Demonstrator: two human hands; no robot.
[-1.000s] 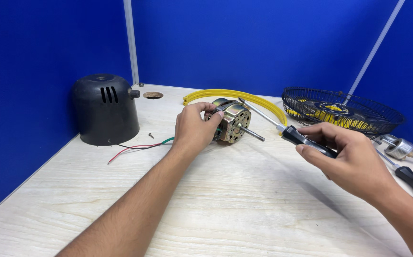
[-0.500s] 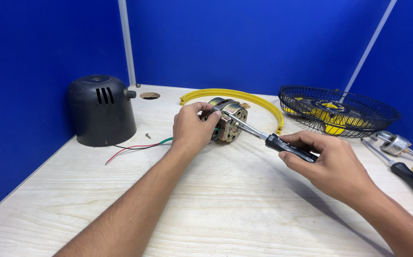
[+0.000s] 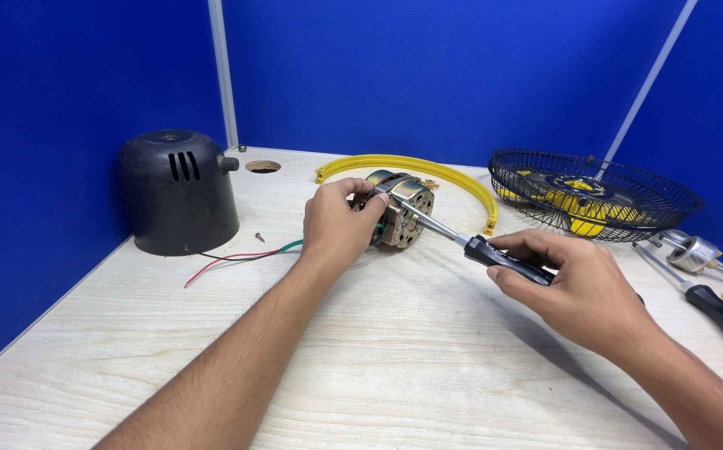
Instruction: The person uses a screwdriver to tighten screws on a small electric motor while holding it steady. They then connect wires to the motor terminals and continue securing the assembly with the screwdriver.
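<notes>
Between the hands: fan motor (image 3: 401,212), gripped by left hand (image 3: 338,225); right hand (image 3: 574,283) closed around screwdriver (image 3: 461,240), tip touching motor top

Left hand (image 3: 338,223) steadies motor (image 3: 401,210); right hand (image 3: 578,287) holds screwdriver (image 3: 461,240) against it.

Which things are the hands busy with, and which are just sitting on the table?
In use:
left hand steadying the small metal motor
right hand holding the black-handled screwdriver

Just lying about:
black plastic dome cover
curved yellow plastic strip
black wire fan grille
loose small screw
</notes>
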